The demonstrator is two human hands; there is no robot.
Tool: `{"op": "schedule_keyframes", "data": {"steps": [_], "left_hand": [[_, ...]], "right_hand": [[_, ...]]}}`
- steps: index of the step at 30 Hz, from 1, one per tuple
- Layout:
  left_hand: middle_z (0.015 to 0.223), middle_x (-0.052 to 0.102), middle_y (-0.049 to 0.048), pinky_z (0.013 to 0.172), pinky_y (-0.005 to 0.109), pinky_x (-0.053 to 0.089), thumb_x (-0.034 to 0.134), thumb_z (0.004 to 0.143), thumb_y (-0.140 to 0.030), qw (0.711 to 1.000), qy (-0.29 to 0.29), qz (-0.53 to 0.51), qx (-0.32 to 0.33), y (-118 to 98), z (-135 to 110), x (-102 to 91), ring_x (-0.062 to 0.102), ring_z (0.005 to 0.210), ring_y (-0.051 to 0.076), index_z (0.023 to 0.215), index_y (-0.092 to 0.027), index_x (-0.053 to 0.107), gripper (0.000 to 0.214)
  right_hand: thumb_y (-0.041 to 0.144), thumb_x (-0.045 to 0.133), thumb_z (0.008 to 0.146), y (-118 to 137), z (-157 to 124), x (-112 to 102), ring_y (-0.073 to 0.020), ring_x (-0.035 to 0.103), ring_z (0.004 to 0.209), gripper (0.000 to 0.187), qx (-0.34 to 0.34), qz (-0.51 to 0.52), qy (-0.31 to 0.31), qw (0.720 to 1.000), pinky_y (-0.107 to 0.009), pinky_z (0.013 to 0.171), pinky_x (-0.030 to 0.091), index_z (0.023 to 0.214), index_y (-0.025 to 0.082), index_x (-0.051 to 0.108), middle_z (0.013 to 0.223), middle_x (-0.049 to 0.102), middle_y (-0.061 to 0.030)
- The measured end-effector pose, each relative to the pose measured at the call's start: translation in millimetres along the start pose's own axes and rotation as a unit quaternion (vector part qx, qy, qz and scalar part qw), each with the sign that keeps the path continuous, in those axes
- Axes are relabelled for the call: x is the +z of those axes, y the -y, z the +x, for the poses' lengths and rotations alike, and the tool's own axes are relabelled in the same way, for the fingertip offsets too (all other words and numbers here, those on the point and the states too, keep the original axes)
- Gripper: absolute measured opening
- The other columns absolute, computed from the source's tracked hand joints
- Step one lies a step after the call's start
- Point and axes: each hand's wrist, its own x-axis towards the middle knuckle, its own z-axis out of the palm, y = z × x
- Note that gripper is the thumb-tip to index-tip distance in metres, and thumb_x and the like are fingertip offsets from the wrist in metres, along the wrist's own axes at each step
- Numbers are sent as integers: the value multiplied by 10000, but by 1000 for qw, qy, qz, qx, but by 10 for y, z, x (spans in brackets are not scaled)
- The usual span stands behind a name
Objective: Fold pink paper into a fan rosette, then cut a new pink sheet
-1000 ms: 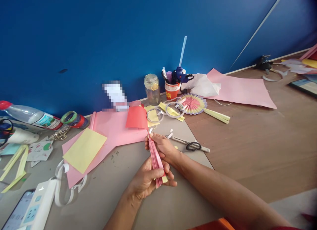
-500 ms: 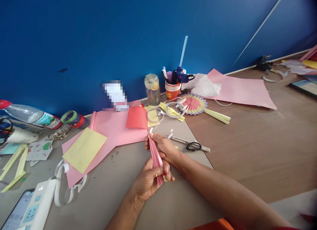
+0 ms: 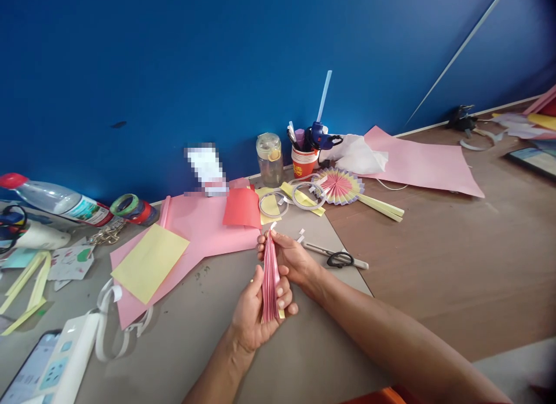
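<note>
A pink pleated paper fan (image 3: 270, 285), its folds bunched narrow at the top and wider below, is held between both hands above the grey table. My left hand (image 3: 252, 311) cradles the lower part, fingers curled round its right side and thumb lifted off the pleats. At the narrow upper end, my right hand (image 3: 292, 258) pinches the gathered folds, a small white strip (image 3: 273, 225) sticking up there. A bit of yellow shows at the fan's lower right corner. A finished round paper fan (image 3: 337, 186) in pink, yellow and purple lies beyond, with yellow handle sticks (image 3: 382, 207).
Scissors (image 3: 340, 259) and a cutter lie right of my hands. Tape rolls (image 3: 309, 196), a glass jar (image 3: 270, 160) and a cup of tools (image 3: 304, 162) stand behind. Pink sheets, a yellow sheet (image 3: 150, 263), a bottle (image 3: 56, 200) and a power strip (image 3: 65, 357) lie left.
My left thumb has lifted off the pleats, and the paper fan has turned more upright, showing more of its folded face. My right hand still pinches the top.
</note>
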Motion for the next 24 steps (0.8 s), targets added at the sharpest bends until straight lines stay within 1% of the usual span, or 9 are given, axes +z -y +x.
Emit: {"op": "schedule_keyframes", "data": {"steps": [3,5,7,9,12,16,19,21,24], "left_hand": [[579,412,-40,491,210,356,443,909,-450,1000,-3,-7,15,30,19,-21,356,450,49,944,-93,621,400],[570,422,-39,492,212,361,461,908,-412,1000,-2,0,21,41,24,-32,368,444,51,923,-103,624,350],[583,462,-27,543,241,411,484,902,-370,1000,-2,17,22,41,23,-38,426,467,66,900,-114,627,293],[639,533,-1,640,290,464,519,885,-347,999,-7,39,23,33,17,-46,514,535,93,880,-120,631,253],[739,603,31,762,341,488,594,844,-329,998,-5,62,31,26,11,-76,592,645,125,856,-117,640,217],[763,626,38,791,364,499,663,795,-305,994,21,102,42,40,14,-127,615,683,142,804,-120,649,186],[764,625,30,799,373,501,680,779,-288,991,23,119,56,38,9,-123,620,701,149,767,-131,652,160],[764,617,19,796,359,500,696,762,-278,988,9,128,87,12,0,-98,618,710,145,753,-138,656,147],[767,613,13,756,325,502,732,719,-298,970,-43,157,181,-71,-6,-80,616,734,152,730,-145,654,172]], "right_hand": [[336,597,822,4,1,-13,-99,533,658,178,0,9,18,1000,-215,660,499,743,177,592,744,553,-3],[324,587,832,12,-4,-17,-105,535,666,167,3,13,30,999,-222,656,499,747,179,582,750,557,-6],[304,581,838,19,-9,-21,-105,536,682,157,3,20,46,999,-221,659,496,750,174,576,767,560,-9],[291,581,842,19,-12,-30,-105,538,700,155,8,23,66,998,-220,661,491,757,160,580,784,560,-13],[288,601,830,1,-15,-52,-109,543,717,153,20,26,92,995,-234,673,488,771,148,588,808,566,-13],[297,647,790,-23,-31,-71,-115,546,704,164,30,6,110,993,-254,688,481,761,147,588,794,575,-11],[329,649,781,-13,-41,-61,-122,556,699,187,31,-38,96,994,-259,698,475,785,148,603,796,593,-22],[387,615,795,1,-38,-47,-140,574,741,239,24,-48,82,995,-278,732,476,860,157,623,851,618,-41],[501,548,804,-5,-29,-24,-181,589,848,389,-15,-40,71,997,-333,825,461,987,169,633,957,637,-73]]}}
